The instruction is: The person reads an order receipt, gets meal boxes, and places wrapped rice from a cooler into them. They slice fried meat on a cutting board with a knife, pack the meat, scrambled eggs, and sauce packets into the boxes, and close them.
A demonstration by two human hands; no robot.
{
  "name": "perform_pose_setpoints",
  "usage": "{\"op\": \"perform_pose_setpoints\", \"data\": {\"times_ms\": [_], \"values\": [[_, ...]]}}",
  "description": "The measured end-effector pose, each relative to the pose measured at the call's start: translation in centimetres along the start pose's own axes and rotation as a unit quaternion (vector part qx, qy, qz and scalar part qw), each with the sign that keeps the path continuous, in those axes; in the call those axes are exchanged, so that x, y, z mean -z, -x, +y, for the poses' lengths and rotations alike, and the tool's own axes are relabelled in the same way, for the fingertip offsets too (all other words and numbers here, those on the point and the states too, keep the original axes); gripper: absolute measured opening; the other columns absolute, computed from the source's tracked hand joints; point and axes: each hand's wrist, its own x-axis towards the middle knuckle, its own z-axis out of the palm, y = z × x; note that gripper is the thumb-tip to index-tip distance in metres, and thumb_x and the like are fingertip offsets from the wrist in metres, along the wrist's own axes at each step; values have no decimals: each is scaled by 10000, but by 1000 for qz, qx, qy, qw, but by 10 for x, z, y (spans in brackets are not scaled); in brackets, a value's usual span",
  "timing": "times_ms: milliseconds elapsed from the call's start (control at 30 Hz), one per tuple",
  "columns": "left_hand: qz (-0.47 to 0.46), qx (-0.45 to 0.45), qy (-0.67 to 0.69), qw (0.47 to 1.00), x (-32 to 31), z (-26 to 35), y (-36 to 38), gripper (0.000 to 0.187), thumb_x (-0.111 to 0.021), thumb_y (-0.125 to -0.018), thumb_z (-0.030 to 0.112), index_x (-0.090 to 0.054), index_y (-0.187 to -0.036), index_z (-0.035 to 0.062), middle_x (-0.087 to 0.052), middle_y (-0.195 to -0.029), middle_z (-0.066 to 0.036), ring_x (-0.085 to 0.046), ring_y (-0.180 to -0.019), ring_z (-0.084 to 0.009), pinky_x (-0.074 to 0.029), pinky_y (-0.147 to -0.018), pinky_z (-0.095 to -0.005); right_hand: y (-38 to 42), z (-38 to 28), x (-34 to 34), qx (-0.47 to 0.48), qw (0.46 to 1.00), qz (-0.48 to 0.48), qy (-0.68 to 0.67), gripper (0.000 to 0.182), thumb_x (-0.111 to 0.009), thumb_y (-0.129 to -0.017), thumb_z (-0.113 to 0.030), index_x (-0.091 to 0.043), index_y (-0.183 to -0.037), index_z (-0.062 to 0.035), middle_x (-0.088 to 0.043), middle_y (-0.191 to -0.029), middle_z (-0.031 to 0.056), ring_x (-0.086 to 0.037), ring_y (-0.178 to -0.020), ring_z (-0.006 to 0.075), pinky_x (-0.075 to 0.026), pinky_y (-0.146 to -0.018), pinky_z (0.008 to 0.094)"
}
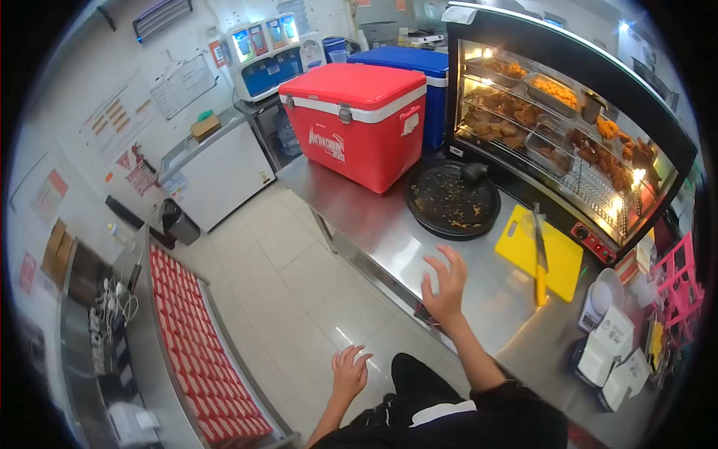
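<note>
My right hand is raised over the near edge of the steel counter, its fingers apart and nothing in them. Just beyond it lies a round black tray with brown crumbs and a dark object at its rim. To its right is a yellow cutting board, with a yellow-handled knife resting on it. Lower and to the left, my left hand hangs above the floor, fingers spread and bent, holding nothing.
A red cooler box and a blue one stand on the counter. Beside them is a lit glass warmer with fried food. White boxes sit at right. Rows of red-and-white packets lie at left; a chest freezer stands behind.
</note>
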Motion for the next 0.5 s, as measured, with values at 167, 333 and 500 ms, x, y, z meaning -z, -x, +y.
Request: {"op": "perform_pose_setpoints", "data": {"times_ms": [167, 333, 500], "values": [[17, 45, -17, 999, 14, -113, -37, 269, -548, -732, 88, -604, -990, 138, -533, -1118, -76, -462, -1086, -262, -289, -911, -480, -150, 12, -128, 70, 996, 19, 53, 362, -636, -701, -173, -546, -1047, -120, -473, -1175, 86, -433, -1119, 229, -309, -881, 406], [-21, 45, 6, 999, 15, -242, -104, 221, -484, -830, 140, -572, -1032, 124, -510, -1117, -179, -439, -1082, -355, -293, -935, -494, -285, 48, -236, 30, 985, 34, 165, 459, -641, -722, -265, -497, -1133, -121, -434, -1228, 87, -377, -1186, 235, -281, -915, 484], [52, 55, 57, 995, 53, -308, -224, 217, -475, -834, 112, -559, -1019, 34, -544, -1042, -190, -502, -971, -369, -381, -858, -455, -326, 63, -292, 13, 969, 47, 241, 543, -657, -704, -335, -490, -1173, -119, -448, -1215, 84, -365, -1190, 226, -248, -927, 538]]}}
